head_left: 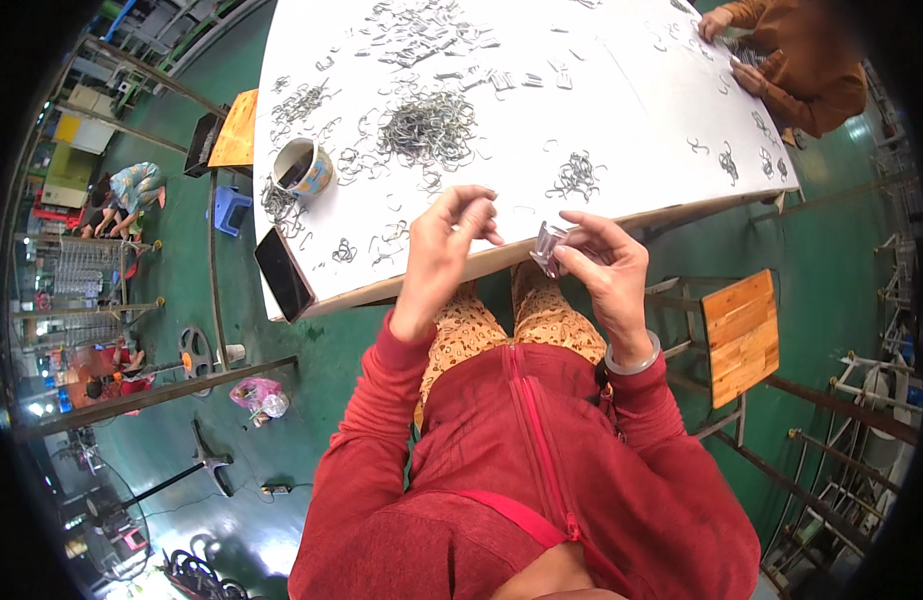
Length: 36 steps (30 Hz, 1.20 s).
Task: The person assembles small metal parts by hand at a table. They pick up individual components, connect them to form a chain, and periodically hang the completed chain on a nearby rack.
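Note:
Over the table's near edge, my right hand [609, 268] pinches a small shiny metal clip [547, 243] between thumb and fingers. To its left is my left hand [449, 240], slightly blurred, its fingers curled in toward the palm; whatever they may hold is hidden. Both hands are apart. Beyond them on the white table [541, 110] lies a dense heap of bent wire hooks [427, 130]. A smaller cluster of hooks [577, 176] lies just past my right hand. Farther back, many flat metal clips [416, 35] are spread out.
A patterned tub [319, 172] with dark contents stands at left, near a dark phone-like slab [283, 274] on the table corner. A co-worker in brown sleeves [793, 92] handles hooks at far right. A wood-topped stool [741, 338] stands right; a blue stool [229, 210] left.

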Tool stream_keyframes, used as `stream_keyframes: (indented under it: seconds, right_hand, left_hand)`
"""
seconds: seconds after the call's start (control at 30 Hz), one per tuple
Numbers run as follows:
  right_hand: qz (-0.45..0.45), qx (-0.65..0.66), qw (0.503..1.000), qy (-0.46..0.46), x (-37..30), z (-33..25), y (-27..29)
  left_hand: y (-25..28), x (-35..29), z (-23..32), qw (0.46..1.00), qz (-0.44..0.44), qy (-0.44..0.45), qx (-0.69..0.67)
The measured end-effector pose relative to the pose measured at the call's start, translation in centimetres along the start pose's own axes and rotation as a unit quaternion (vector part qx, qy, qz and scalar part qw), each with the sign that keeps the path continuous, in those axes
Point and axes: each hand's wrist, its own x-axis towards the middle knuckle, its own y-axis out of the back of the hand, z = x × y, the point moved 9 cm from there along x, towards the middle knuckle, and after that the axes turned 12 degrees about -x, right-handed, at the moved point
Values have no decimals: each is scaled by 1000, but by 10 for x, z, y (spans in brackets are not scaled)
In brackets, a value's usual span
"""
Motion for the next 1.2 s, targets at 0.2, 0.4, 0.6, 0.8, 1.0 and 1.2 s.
stream_keyframes:
  seconds: [0.2, 0.4, 0.6, 0.8, 1.0, 1.2]
  right_hand:
    - [14, 44, 999, -4, 3, 4, -3]
    - [-15, -58, 998, 6, 7, 2, -2]
    - [-148, -164, 975, 22, 62, -26, 32]
    - [-167, -395, 866, 257, 259, 29, 13]
    - [-218, -592, 722, 283, 312, 81, 26]
    - [-105, -624, 723, 278, 294, 64, 55]
  left_hand:
    - [-51, -28, 23, 946, -69, -189, 255]
    - [-57, -22, 24, 933, -64, -260, 242]
    - [-62, -15, 21, 953, -181, -221, 105]
    - [-58, -10, 0, 976, -145, -152, 50]
    - [-70, -8, -3, 967, -175, -172, 74]
    - [-70, -12, -8, 973, -169, -147, 55]
